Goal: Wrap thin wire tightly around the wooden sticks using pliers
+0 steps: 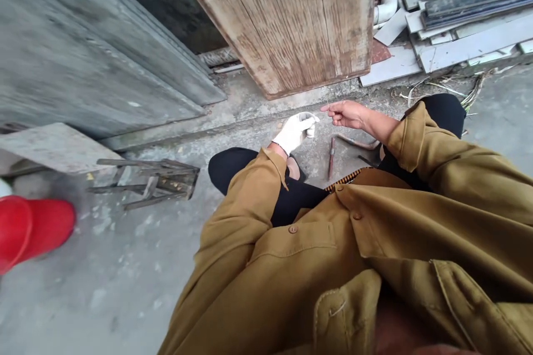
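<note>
Thin, pale piece point(327, 104), straight, needle-like, pinched at fingertips of my bare right grip point(348, 115), poking upward; too small to tell more. My white-gloved left grip point(295, 132) curled just beside; can't tell whether clamped on anything.

Nothing legible here — no text, label, brand, number or sign can be read.
</note>
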Demonstrator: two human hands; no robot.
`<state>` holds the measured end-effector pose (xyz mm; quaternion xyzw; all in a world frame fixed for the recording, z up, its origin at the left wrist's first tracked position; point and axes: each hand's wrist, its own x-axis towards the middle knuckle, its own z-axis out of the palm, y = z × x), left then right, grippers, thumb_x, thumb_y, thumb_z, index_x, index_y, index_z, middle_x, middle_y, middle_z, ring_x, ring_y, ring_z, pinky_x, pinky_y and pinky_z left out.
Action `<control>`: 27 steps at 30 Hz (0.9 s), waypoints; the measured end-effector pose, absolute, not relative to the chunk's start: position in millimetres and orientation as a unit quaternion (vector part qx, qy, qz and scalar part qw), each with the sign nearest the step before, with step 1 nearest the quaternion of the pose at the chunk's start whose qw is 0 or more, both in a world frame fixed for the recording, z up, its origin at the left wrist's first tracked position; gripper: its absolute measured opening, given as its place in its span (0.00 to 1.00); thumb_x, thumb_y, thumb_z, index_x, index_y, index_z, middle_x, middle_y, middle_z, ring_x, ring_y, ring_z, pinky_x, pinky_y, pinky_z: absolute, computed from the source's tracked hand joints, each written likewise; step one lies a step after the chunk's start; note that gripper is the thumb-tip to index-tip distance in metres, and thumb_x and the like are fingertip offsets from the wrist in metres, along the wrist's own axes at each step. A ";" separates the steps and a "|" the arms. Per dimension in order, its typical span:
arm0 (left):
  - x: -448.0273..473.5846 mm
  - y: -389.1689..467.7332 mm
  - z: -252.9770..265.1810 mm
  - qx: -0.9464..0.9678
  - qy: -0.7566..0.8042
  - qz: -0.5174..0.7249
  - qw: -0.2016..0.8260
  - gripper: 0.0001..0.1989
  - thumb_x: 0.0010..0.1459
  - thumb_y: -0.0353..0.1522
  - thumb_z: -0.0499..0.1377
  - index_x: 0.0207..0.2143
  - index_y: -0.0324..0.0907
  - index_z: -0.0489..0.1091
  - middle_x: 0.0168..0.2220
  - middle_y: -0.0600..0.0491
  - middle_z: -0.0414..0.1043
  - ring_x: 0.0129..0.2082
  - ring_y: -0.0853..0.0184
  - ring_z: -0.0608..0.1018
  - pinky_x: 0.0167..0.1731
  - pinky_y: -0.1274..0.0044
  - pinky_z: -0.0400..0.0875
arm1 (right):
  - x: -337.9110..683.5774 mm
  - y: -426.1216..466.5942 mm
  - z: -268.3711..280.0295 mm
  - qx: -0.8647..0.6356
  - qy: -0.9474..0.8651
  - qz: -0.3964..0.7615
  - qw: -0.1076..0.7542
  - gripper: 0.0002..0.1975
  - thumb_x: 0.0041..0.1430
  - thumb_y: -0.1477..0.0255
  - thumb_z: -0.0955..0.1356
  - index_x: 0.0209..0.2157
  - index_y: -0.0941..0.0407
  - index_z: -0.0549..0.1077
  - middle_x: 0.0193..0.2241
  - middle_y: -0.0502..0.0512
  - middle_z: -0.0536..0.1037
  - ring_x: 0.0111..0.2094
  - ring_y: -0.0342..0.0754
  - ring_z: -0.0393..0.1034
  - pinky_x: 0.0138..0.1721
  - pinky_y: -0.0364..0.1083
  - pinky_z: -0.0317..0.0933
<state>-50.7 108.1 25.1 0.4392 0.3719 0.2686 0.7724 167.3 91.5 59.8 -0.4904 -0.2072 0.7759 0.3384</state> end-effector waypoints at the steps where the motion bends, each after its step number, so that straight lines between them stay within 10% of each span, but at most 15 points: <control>1: -52.1 100.5 27.4 0.433 0.383 0.283 0.765 0.19 0.48 0.41 0.76 0.33 0.39 0.75 0.21 0.58 0.63 0.20 0.76 0.65 0.23 0.79 0.61 | 166.8 87.0 61.7 -0.476 -0.224 0.777 0.346 0.14 0.73 0.83 0.61 0.40 0.62 0.77 0.19 0.43 0.65 0.18 0.35 0.49 0.26 0.37 0.59; 6: -53.6 78.1 27.7 0.502 0.498 0.294 0.643 0.13 0.52 0.39 0.70 0.33 0.41 0.74 0.25 0.55 0.67 0.24 0.69 0.70 0.27 0.76 0.68 | 167.2 71.7 58.5 -0.489 -0.326 0.718 0.373 0.14 0.73 0.81 0.65 0.32 0.63 0.77 0.20 0.44 0.67 0.17 0.34 0.51 0.23 0.36 0.56; 11: -32.4 68.7 27.0 0.720 0.574 0.308 0.238 0.15 0.58 0.30 0.64 0.49 0.46 0.78 0.62 0.43 0.74 0.65 0.50 0.72 0.64 0.61 0.67 | 161.9 68.0 55.6 -0.516 -0.355 0.669 0.400 0.15 0.72 0.83 0.64 0.30 0.63 0.77 0.21 0.46 0.74 0.16 0.34 0.53 0.21 0.37 0.57; 14: -11.8 70.8 11.7 0.723 0.504 0.327 0.340 0.14 0.66 0.32 0.58 0.52 0.44 0.76 0.55 0.45 0.79 0.58 0.57 0.78 0.64 0.65 0.69 | 159.1 67.9 58.2 -0.517 -0.355 0.666 0.404 0.15 0.71 0.83 0.64 0.31 0.63 0.78 0.20 0.47 0.75 0.16 0.34 0.53 0.21 0.37 0.58; 19: 0.3 76.0 -13.5 0.617 0.499 0.335 0.509 0.12 0.68 0.41 0.59 0.40 0.41 0.74 0.29 0.54 0.75 0.27 0.69 0.76 0.32 0.78 0.72 | 162.5 71.3 60.5 -0.517 -0.346 0.665 0.412 0.14 0.70 0.83 0.65 0.30 0.63 0.78 0.18 0.45 0.72 0.16 0.35 0.53 0.20 0.37 0.59; 27: 1.5 78.3 11.5 0.594 0.469 0.302 0.579 0.07 0.61 0.35 0.65 0.37 0.40 0.75 0.31 0.54 0.76 0.25 0.73 0.73 0.29 0.80 0.69 | 173.8 74.1 62.9 -0.528 -0.398 0.644 0.385 0.11 0.65 0.84 0.68 0.29 0.63 0.79 0.15 0.44 0.66 0.17 0.36 0.56 0.19 0.36 0.56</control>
